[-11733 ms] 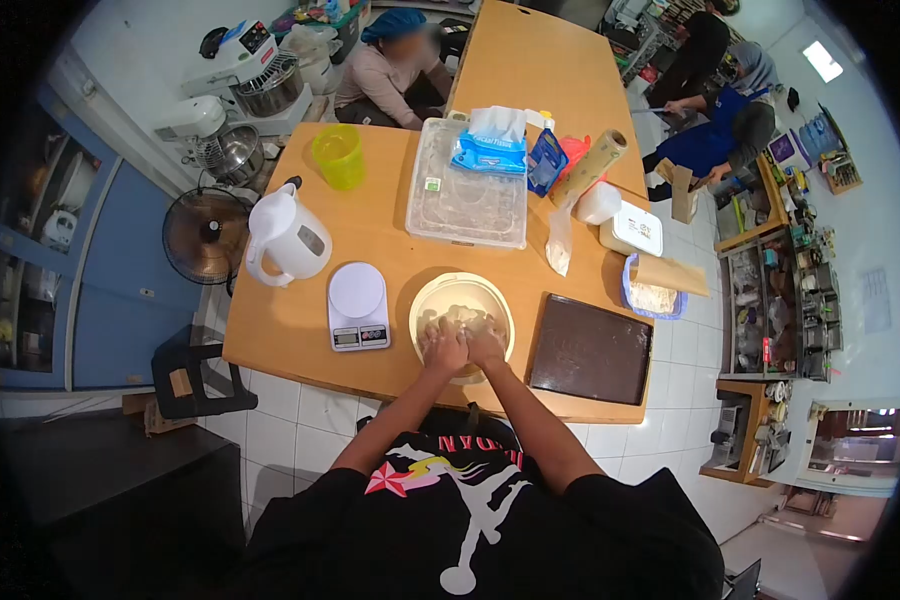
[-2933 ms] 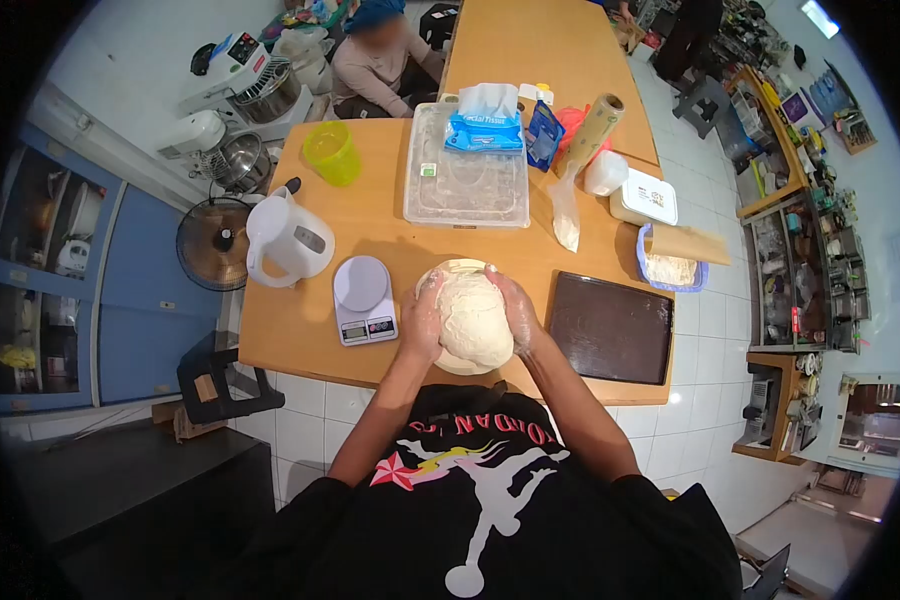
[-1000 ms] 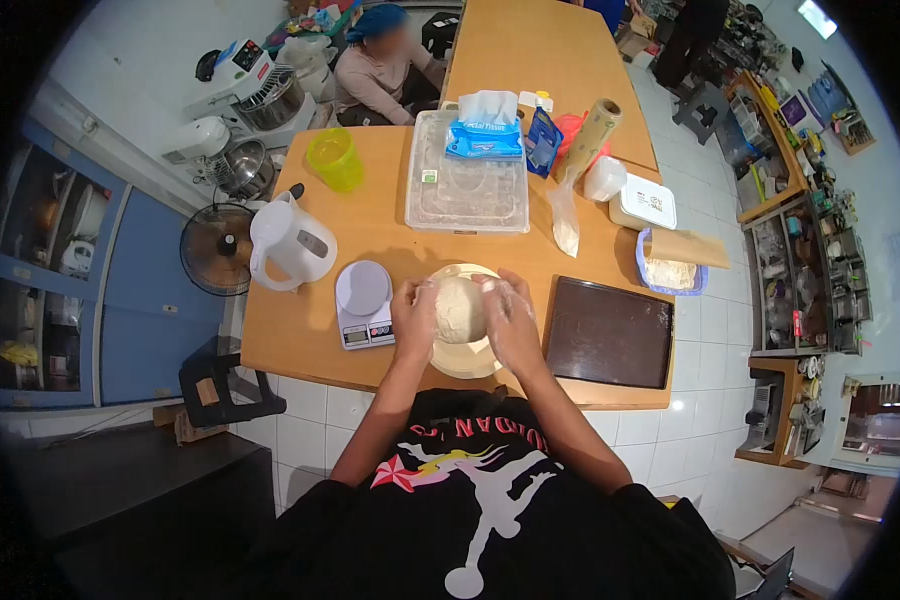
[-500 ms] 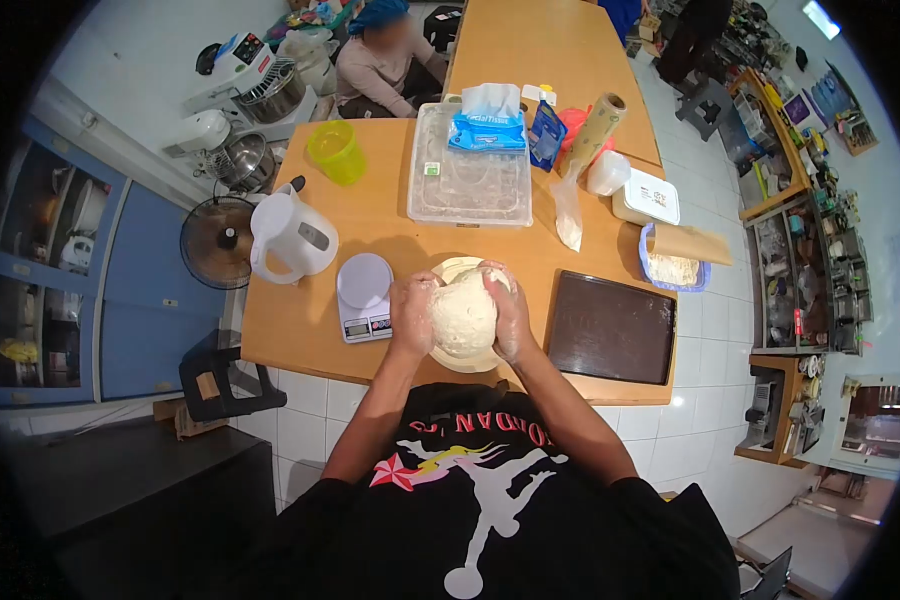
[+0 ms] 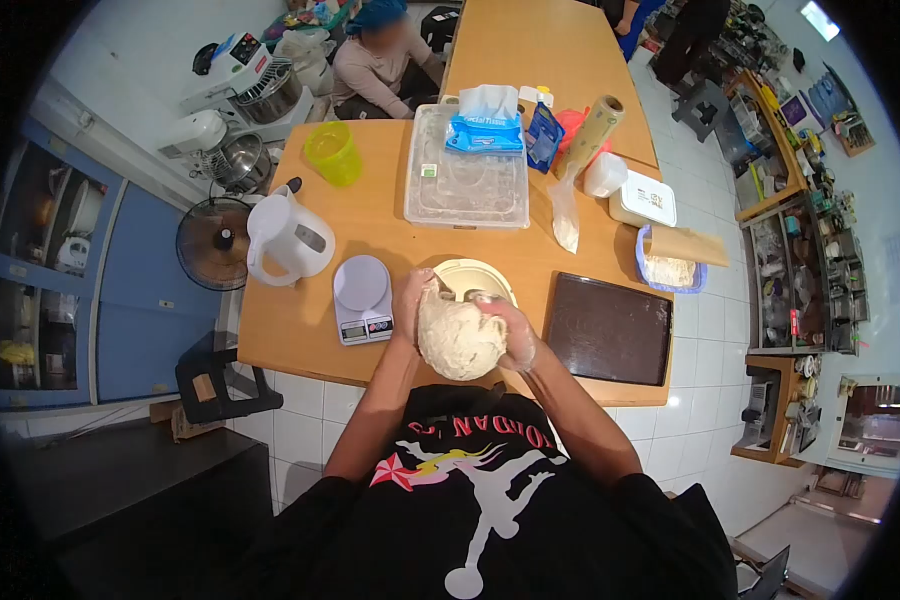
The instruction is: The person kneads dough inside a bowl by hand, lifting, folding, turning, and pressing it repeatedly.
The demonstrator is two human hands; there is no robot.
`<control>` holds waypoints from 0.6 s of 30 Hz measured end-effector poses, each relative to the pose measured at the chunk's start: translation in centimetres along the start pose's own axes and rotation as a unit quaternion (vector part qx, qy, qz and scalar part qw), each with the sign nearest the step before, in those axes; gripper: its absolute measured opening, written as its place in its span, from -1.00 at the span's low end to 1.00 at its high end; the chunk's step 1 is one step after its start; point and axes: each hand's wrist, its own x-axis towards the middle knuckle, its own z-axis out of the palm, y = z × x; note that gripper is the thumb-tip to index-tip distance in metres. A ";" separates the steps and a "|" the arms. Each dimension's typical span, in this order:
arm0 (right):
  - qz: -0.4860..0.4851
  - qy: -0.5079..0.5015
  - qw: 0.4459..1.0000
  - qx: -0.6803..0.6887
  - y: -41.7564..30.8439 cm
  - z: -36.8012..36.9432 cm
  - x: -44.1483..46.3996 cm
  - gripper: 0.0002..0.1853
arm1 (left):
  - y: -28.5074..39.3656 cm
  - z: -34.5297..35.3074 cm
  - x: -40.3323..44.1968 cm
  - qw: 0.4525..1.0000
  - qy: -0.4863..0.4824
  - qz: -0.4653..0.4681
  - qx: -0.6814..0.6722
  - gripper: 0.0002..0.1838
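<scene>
A pale, floury lump of dough [image 5: 461,342] hangs between my two hands, over the near part of a cream bowl [image 5: 475,271]. My left hand [image 5: 414,303] grips its upper left side, with the fingers closed on the dough. On the other side, my right hand [image 5: 512,330] holds the right edge, fingers wrapped round it. Both hands are dusted with flour. Left of the bowl stands a white kitchen scale [image 5: 363,299]. A dark baking tray [image 5: 611,328] lies to the right.
Behind the bowl is a clear lidded box [image 5: 465,190] with a tissue pack [image 5: 485,132] on it. A white jug [image 5: 290,238] and a yellow-green cup [image 5: 333,155] stand left. Right are a white tub [image 5: 643,198] and blue basket [image 5: 670,272]. A seated person [image 5: 382,70] is beyond.
The dough has dropped toward me and now hangs lower, uncovering more of the bowl's far side. Earliest, both hands were down in the bowl. At the top right, the person in blue has come further into view.
</scene>
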 end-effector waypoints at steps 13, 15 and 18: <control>-0.116 0.197 0.895 -0.383 -1.1 0.5 2.3 -0.34 | 0.5 6.3 -3.7 0.993 -0.100 0.003 -0.064 -0.33; -0.125 0.297 0.786 -0.528 -1.2 0.1 2.5 -0.39 | -0.3 5.8 -3.7 0.996 -0.072 -0.005 -0.061 -0.42; -0.202 0.323 0.759 -0.529 0.0 -1.4 3.3 -0.41 | -1.7 2.5 -1.9 0.994 -0.085 -0.005 -0.067 -0.52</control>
